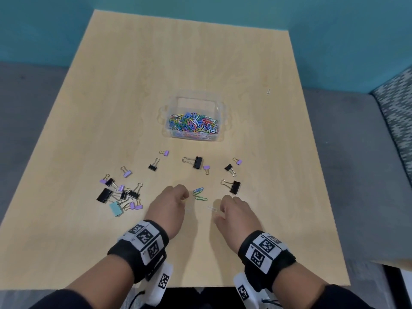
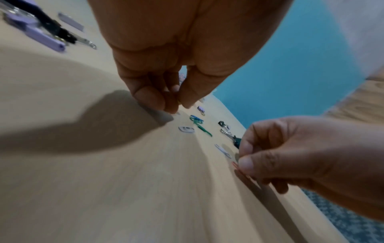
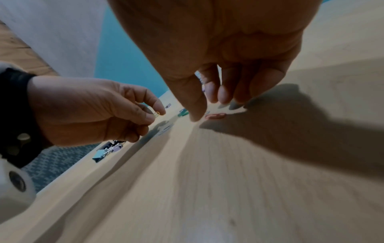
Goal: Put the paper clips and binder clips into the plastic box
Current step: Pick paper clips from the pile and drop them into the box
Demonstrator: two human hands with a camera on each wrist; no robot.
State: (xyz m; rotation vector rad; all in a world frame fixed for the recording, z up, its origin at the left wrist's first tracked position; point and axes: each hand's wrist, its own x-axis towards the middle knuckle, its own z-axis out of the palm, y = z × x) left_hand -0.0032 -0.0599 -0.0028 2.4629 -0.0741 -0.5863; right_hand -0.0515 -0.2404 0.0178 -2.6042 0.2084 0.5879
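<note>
A clear plastic box [image 1: 196, 98] at the table's middle holds several coloured paper clips. My left hand [image 1: 186, 196] hovers low over the table and pinches a small yellow paper clip [image 3: 156, 114] between thumb and forefinger. My right hand [image 1: 219, 214] is curled down onto a red paper clip [image 3: 215, 116] that lies flat on the table, with the thumb at its end. Between the hands lie green and blue paper clips [image 1: 199, 192] and a white one [image 1: 211, 208]. Black, purple and teal binder clips lie in a heap [image 1: 120, 195] at the left, with more scattered in front of the box [image 1: 197, 162].
A lone white paper clip [image 1: 268, 91] lies far right on the wooden table [image 1: 156, 63]. A black binder clip [image 1: 234, 186] sits just beyond my right hand. Grey seating surrounds the table, with a patterned cushion [image 1: 396, 121] at the right and a teal wall behind.
</note>
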